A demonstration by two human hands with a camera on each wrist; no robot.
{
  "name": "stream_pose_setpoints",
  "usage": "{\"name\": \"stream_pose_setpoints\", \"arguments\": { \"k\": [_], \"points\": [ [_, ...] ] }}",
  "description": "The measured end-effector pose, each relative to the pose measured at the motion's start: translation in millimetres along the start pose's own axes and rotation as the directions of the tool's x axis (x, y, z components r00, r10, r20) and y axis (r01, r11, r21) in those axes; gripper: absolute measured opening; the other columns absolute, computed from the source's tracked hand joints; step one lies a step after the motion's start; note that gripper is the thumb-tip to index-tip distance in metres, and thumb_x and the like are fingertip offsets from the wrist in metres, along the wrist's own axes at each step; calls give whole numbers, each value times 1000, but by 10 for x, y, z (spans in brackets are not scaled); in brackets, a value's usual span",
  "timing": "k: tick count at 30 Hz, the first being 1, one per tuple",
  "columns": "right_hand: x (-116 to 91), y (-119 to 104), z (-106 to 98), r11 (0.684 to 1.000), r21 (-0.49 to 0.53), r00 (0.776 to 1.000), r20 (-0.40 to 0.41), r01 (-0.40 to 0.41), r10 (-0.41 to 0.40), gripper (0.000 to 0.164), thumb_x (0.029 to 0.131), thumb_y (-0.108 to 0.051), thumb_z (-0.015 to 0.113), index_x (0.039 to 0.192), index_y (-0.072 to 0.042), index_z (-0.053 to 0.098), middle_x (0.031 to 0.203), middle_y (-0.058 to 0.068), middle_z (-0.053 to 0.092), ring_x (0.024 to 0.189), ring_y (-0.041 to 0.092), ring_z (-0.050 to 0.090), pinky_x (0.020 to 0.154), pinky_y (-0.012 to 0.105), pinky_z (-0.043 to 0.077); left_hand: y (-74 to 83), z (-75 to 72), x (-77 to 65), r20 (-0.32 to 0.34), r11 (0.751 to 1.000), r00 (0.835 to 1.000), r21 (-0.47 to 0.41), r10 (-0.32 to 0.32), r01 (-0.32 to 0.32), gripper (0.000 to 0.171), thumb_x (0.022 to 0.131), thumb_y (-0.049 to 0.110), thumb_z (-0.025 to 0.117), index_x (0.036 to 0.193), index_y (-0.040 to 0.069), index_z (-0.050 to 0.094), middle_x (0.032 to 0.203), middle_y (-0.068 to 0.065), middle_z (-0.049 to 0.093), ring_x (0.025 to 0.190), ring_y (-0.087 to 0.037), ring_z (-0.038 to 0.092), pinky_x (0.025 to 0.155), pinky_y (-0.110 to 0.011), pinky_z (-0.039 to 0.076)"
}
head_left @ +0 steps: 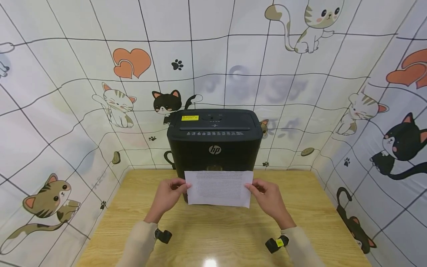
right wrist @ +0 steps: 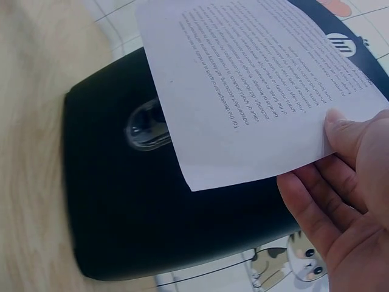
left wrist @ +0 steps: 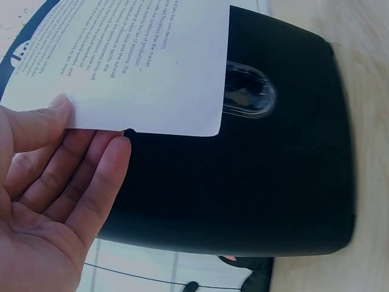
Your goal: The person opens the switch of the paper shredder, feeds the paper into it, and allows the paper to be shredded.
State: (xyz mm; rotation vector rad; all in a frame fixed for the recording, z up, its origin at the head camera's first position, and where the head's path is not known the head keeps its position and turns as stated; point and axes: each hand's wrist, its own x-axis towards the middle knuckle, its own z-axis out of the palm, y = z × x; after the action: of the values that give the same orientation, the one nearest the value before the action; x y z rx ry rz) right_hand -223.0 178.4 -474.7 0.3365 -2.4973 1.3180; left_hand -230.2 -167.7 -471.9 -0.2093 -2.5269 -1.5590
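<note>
White rectangular sheet of printed paper (head_left: pixel 218 188) is being held up before the lower front of a black, box-shaped plastic HP machine (head_left: pixel 193 155) with a slotted top. Left hand (head_left: pixel 168 194) is pinching its left edge, right hand (head_left: pixel 269 196) its right; thumbs are lying on the printed face. Clear oval window (left wrist: pixel 250 90) is showing past the sheet. Machine is standing on a light wood-grain surface (head_left: pixel 213 230); white grid-lined, cat-printed backdrop (head_left: pixel 213 55) is rising behind.
</note>
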Motion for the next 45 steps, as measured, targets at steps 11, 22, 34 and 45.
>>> {"name": "stream_pose_setpoints", "arguments": {
  "k": [11,22,34,45],
  "points": [
    [176,-164,-189,994,-47,994,-53,96,-99,6,94,-20,76,95,-14,78,92,-1,78,83,8,71,83,33,61,300,-138,141,3,996,997,28,80,-80,7,93,21,76,91,15,79,84,-8,76,72,-14,65,59,-25,45],
    [342,-379,-342,981,-49,978,-87,186,-189,7,93,-17,77,87,-15,75,85,-3,78,81,2,71,83,29,60,547,-293,283,-32,982,982,28,188,-187,6,92,15,77,88,13,80,82,-4,76,69,-18,60,56,-23,42],
    [552,-635,-564,958,-68,954,-94,279,-285,7,94,-19,76,90,-14,77,85,-2,78,79,1,70,75,11,51,864,-483,437,-57,959,958,54,282,-279,6,91,15,78,86,13,81,82,-3,77,66,-21,61,53,-24,43],
    [805,-955,-833,954,-109,952,-90,281,-291,13,98,-27,72,93,-16,78,88,0,78,93,8,74,82,12,49,1239,-701,577,-58,946,945,68,321,-317,8,94,14,74,93,9,80,91,-8,79,79,-37,70,60,-23,48]
  ]
}}
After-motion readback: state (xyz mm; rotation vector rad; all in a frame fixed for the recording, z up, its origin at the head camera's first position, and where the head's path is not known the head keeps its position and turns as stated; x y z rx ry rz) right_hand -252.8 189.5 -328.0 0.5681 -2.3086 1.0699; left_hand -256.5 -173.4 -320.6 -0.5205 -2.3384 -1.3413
